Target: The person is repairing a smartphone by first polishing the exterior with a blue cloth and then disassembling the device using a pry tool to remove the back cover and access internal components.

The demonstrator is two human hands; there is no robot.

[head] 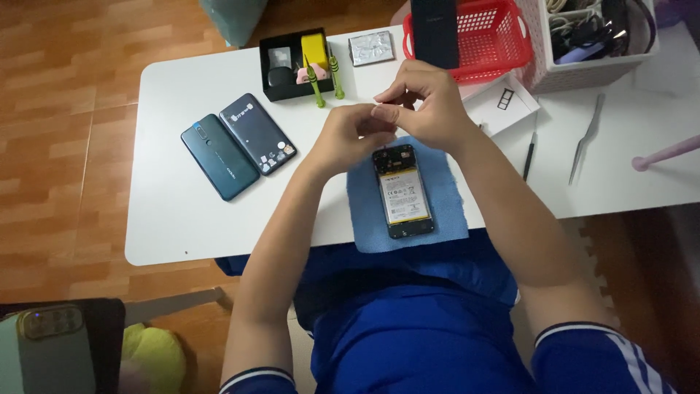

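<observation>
An opened phone (402, 191) with its back off and its battery showing lies on a blue cloth (445, 197) at the near edge of a white table (182, 211). Both hands hover just above the phone's top end. My left hand (351, 135) and my right hand (423, 102) meet fingertip to fingertip, pinching something tiny that I cannot make out. Left of the cloth lie a dark green back cover (219, 157) and a dark inner panel (257, 133) side by side.
A black tray (281, 91) with small parts and two green screwdrivers (326, 76) sits behind the hands. A red basket (496, 36), a white basket of cables (583, 44), tweezers (587, 138), a thin black tool (529, 157) and a foil pad (371, 48) lie further back and right.
</observation>
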